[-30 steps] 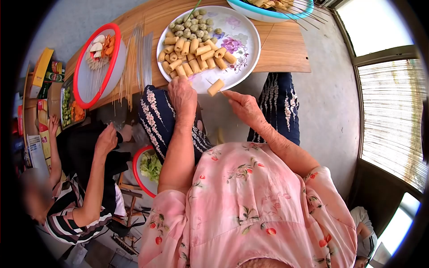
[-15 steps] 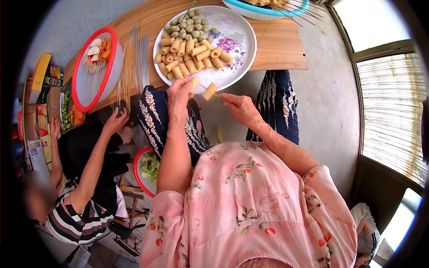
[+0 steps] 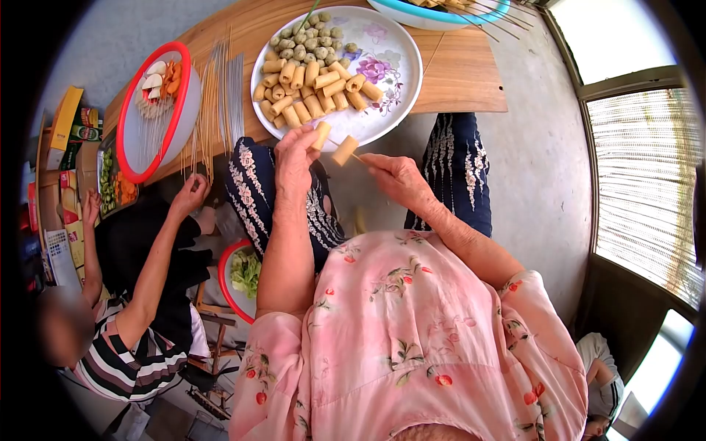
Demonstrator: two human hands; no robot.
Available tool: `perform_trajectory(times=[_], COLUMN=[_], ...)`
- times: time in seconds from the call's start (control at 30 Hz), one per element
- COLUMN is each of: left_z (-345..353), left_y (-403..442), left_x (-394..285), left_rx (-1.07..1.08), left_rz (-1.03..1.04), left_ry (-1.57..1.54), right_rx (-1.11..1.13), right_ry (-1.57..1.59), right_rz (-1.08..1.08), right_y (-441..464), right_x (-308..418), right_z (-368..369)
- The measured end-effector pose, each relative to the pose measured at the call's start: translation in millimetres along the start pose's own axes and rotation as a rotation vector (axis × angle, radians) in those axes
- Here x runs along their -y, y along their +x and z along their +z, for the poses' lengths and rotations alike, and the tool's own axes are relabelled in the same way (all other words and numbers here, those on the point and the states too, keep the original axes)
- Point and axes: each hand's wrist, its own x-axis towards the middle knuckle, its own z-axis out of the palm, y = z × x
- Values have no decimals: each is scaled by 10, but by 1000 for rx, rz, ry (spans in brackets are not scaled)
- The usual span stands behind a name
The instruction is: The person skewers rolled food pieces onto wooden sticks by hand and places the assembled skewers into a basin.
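Observation:
Between the thumb and fingers of my left hand [image 3: 294, 160] is a short tan tube-shaped roll [image 3: 321, 135]. My right hand [image 3: 399, 176] pinches the end of a thin wooden skewer [image 3: 357, 157]. A second tan roll [image 3: 344, 151] is threaded on that skewer, in the gap between my hands. The skewer's other end runs toward the roll in my left hand; whether it has entered cannot be seen. Just beyond my hands sits a white floral plate [image 3: 406, 66], bearing a pile of tan rolls [image 3: 316, 90] and several speckled green-grey balls [image 3: 309, 45].
The plate rests on a wooden table [image 3: 463, 73]. Bundled skewers [image 3: 215, 95] lie to its left, beside a red-rimmed basin [image 3: 185, 110] of cut food. A blue-rimmed basin [image 3: 441, 22] stands at the back. At left, a co-worker's hand [image 3: 193, 192] touches skewer ends. Lettuce [image 3: 245, 273] sits below in another basin.
My left fingers and their roll have shifted slightly, showing more of the roll. My right hand stays nearly still. The co-worker's hand has closed in on the skewer ends.

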Motion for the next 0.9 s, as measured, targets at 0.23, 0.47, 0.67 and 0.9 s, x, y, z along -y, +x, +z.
perform_trajectory(times=[0.23,0.47,0.67,0.9], left_z=[-17,-2,70,85], left_y=[10,23,-61,-52], left_x=[-7,21,-6,9], left_rx=[48,133,179,274], left_rz=[-14,-41,-43,-41], left_ry=[-14,-55,-12,45], right_rx=[-9,14,-24,-42], right_ry=[-11,27,40,12], right_rz=[-14,68,14,8], right_y=[4,4,44,78], right_x=[-15,52,-11,24], right_z=[7,-14,18,36])
